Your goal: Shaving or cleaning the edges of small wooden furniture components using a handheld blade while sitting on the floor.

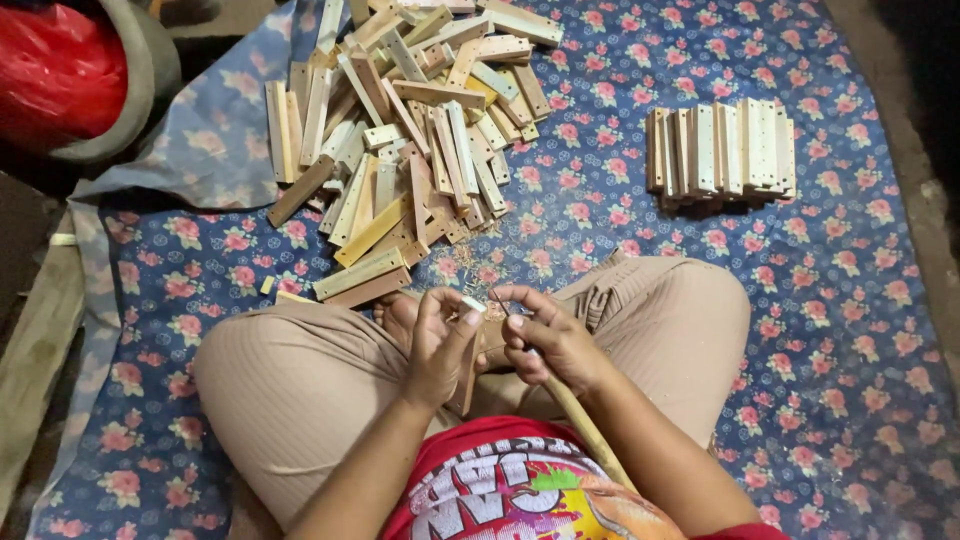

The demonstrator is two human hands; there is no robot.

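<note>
The person sits cross-legged on a blue flowered cloth (620, 190), and over the lap the left hand (437, 345) is clamped around a small wooden slat (466, 375) standing nearly upright. Just beside it the right hand (553, 338) grips a long wooden-handled tool (585, 430), its tip at the slat's top end. A loose heap of wooden slats (410, 140) lies ahead, with a neat stack of slats (722, 150) well apart on the right.

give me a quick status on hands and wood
Left hand grips wood strip. Right hand holds stick tool against it. Loose pile ahead, neat stack right.
</note>
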